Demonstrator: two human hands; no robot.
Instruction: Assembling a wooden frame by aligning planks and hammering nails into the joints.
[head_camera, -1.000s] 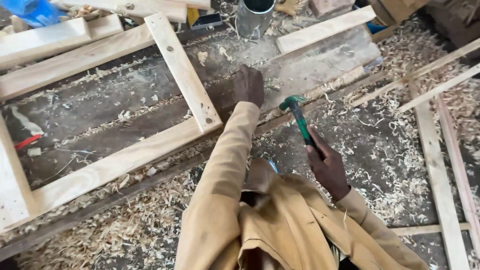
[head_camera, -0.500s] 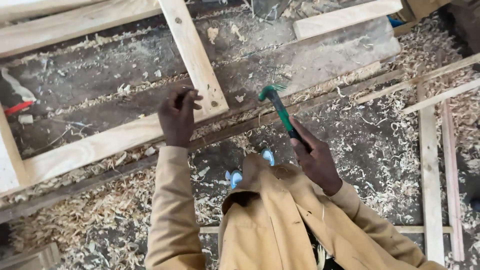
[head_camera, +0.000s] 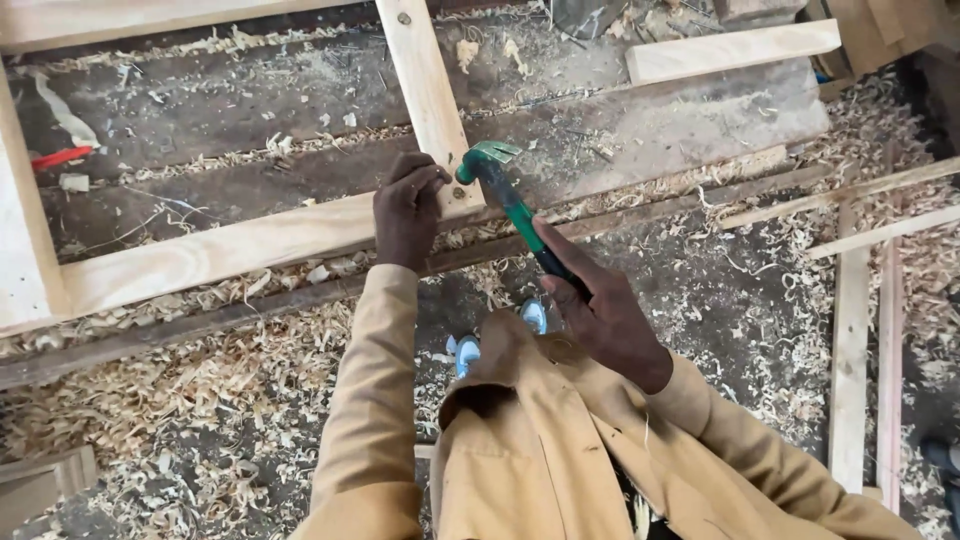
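Note:
My right hand (head_camera: 598, 308) grips the handle of a green hammer (head_camera: 503, 187), whose head is just above the joint of a pale wooden frame (head_camera: 230, 250). My left hand (head_camera: 408, 205) rests on that joint, fingers pinched together at the spot where the upright rail (head_camera: 424, 80) meets the long bottom rail; whether it holds a nail is too small to tell. The hammer head sits a few centimetres to the right of my left fingers. Both arms wear tan sleeves.
The frame lies on a dark workbench (head_camera: 650, 130) strewn with wood shavings. A short loose plank (head_camera: 735, 50) lies at the upper right. Thin wooden strips (head_camera: 850, 330) lie on the shaving-covered floor to the right. A red object (head_camera: 60, 158) lies at the far left.
My left hand has moved left from the dark bench onto the frame joint. The hammer has followed it, its head coming close to my left fingers.

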